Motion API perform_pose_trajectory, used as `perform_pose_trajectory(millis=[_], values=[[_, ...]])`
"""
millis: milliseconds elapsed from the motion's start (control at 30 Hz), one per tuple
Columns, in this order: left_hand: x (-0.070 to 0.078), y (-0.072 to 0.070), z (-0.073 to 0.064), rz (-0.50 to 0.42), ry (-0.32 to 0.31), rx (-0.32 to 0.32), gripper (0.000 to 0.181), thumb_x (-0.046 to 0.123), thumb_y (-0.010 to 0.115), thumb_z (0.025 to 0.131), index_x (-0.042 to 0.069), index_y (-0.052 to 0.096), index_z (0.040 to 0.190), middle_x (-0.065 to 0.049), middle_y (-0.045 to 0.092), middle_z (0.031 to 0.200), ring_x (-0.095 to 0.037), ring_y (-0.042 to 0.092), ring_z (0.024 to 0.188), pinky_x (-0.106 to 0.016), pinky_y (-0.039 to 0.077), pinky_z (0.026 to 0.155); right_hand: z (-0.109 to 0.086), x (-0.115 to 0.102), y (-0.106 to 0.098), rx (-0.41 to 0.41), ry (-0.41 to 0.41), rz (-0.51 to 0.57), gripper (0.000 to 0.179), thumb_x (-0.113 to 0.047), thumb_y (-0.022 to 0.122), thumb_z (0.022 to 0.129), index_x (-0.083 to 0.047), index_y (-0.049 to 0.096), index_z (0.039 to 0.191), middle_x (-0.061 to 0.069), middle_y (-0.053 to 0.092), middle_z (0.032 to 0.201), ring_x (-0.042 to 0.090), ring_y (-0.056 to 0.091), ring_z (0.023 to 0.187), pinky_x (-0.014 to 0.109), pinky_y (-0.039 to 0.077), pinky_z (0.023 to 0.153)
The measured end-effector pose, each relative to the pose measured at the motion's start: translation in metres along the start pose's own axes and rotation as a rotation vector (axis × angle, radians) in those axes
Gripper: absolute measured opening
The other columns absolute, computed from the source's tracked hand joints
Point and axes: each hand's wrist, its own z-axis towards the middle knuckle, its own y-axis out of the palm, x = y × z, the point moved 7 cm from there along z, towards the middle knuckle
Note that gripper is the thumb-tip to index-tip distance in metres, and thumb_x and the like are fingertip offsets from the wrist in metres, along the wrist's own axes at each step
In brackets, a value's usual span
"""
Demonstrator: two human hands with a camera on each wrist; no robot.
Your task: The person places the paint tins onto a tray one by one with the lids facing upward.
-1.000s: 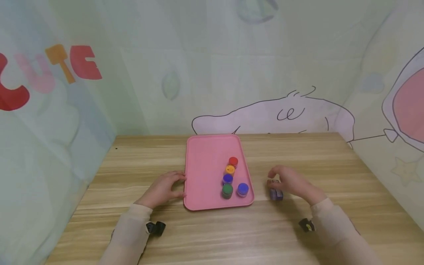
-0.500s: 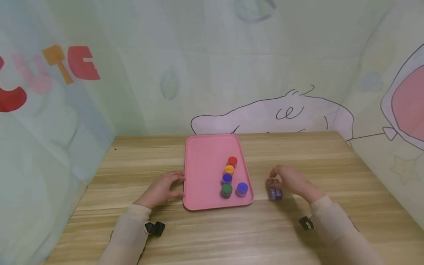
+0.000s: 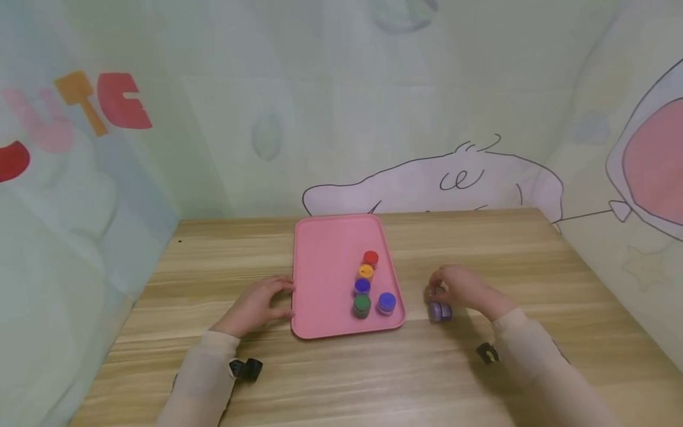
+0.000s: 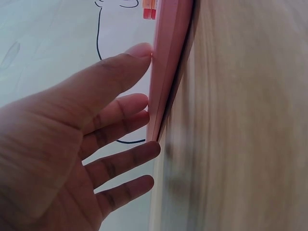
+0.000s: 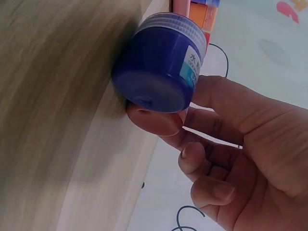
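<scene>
In the head view my left hand (image 3: pixel 256 305) rests its fingertips against the left rim of the pink tray (image 3: pixel 320 261); the left wrist view shows its fingers nearly straight. My right hand (image 3: pixel 461 289), right of the tray, pinches a brown paint jar (image 5: pixel 154 121) between thumb and fingers. Beside that jar, on the near side, a dark blue-purple paint jar (image 5: pixel 151 70) lies on its side on the table and hides part of the brown one. On the tray stand paint jars with red (image 3: pixel 370 258), orange (image 3: pixel 365 271), dark blue (image 3: pixel 362 287), green (image 3: pixel 361 305) and lighter blue (image 3: pixel 386 302) lids.
The wood-grain table (image 3: pixel 341 379) reaches back to a printed curtain (image 3: pixel 341 118). The tray's raised rim stands between the two hands. A small black device (image 3: pixel 246 369) sits at the left wrist, another (image 3: pixel 487 353) at the right.
The right thumb and fingers have come together around the brown jar, which shows less now. The purple jar has turned slightly. My left hand stays at the tray rim; the head view has shifted a little.
</scene>
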Motion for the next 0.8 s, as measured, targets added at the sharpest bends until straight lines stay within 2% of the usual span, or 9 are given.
perform_pose_trajectory(millis=[100,400,633,800], values=[[-0.0001,-0.0005,-0.0007,0.004,-0.001,0.002,0.052,0.03,0.077,0.08,0.004,0.063,0.122,-0.015,0.058,0.134,-0.036,0.053,0.126,-0.051,0.043,0.107,0.001,0.0004,0.0014,-0.023,0.007,-0.003,0.011,-0.021,0.077,0.078,-0.018,0.073,0.088,-0.006,0.066,0.085,0.01,0.058,0.079,0.032,0.054,0.075],[0.0008,-0.0004,-0.0001,0.007,0.008,0.001,0.052,0.031,0.077,0.08,0.004,0.063,0.121,-0.015,0.058,0.133,-0.036,0.053,0.125,-0.051,0.043,0.107,0.0014,-0.0004,0.0009,-0.022,-0.011,-0.003,0.009,-0.02,0.077,0.079,-0.016,0.071,0.085,-0.004,0.065,0.083,0.009,0.055,0.074,0.028,0.053,0.069],[0.0016,-0.0016,-0.0013,0.002,-0.002,-0.001,0.051,0.03,0.077,0.08,0.004,0.063,0.121,-0.015,0.058,0.135,-0.036,0.052,0.126,-0.052,0.043,0.108,0.0019,-0.0009,0.0002,-0.02,-0.01,0.041,0.008,-0.018,0.077,0.08,-0.016,0.07,0.084,-0.006,0.068,0.083,0.007,0.059,0.076,0.028,0.055,0.071],[0.0022,-0.0023,-0.0014,-0.005,-0.009,-0.006,0.05,0.03,0.077,0.08,0.004,0.063,0.121,-0.015,0.057,0.135,-0.036,0.052,0.127,-0.052,0.042,0.108,0.0028,0.0019,-0.0006,-0.024,0.027,0.059,0.012,-0.018,0.076,0.08,-0.014,0.068,0.089,-0.004,0.069,0.086,0.009,0.061,0.079,0.028,0.056,0.072]])
